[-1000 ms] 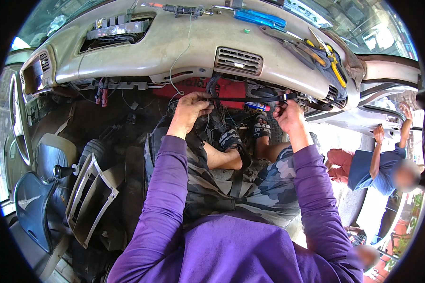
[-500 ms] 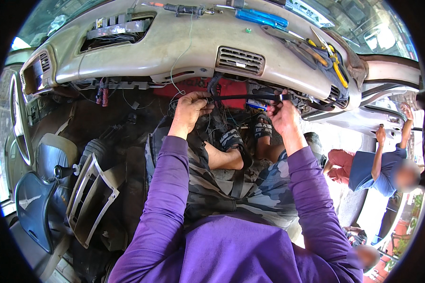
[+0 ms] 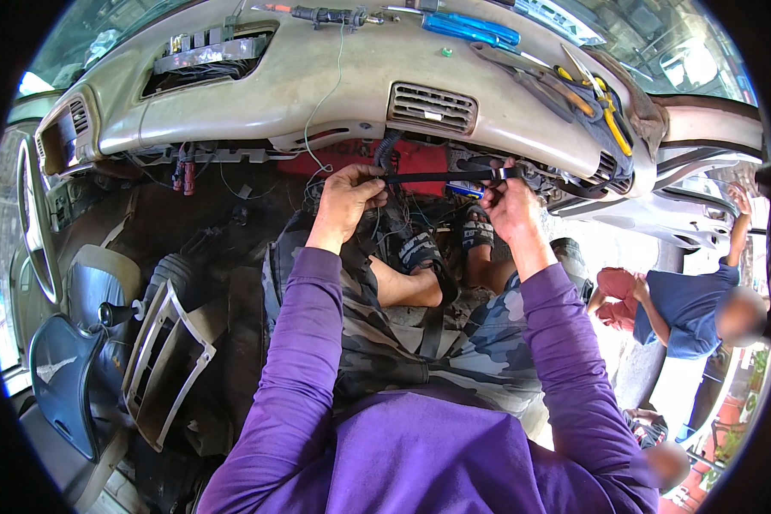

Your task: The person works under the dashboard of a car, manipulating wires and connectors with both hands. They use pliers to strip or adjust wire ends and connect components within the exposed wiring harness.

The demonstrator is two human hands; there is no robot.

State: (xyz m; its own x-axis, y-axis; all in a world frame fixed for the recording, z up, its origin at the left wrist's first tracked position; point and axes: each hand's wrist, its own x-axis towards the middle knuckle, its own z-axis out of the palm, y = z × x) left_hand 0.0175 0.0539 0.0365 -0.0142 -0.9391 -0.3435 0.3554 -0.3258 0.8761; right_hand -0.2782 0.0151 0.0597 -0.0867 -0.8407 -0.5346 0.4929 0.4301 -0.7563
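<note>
A black strip of tape (image 3: 441, 177) is pulled taut, nearly level, between my two hands below the dashboard. Its left end is pinched between the thumb and fingers of my left hand (image 3: 349, 201), near thin wires; what else is in that pinch is too small to tell. My right hand (image 3: 514, 203) is closed around the other end, where a dark tape roll (image 3: 507, 173) shows at the fingertips. A thin green wire (image 3: 338, 77) hangs from the dashboard top down near my left hand. Behind the strip are a red cloth-like piece (image 3: 424, 158) and a black corrugated conduit (image 3: 387, 147).
On the dashboard (image 3: 317, 107) lie blue-handled screwdrivers (image 3: 471, 30), yellow-handled pliers (image 3: 612, 120) and a dark tool pouch (image 3: 527, 81). Loose wires hang beneath it. A pale trim frame (image 3: 167, 368) and a gear lever (image 3: 111, 313) are at left. Another person (image 3: 681, 300) is outside at right.
My right hand has turned slightly, and the tape roll at its fingertips has tilted. My left hand stays nearly in place. Outside, the other person has lowered one arm.
</note>
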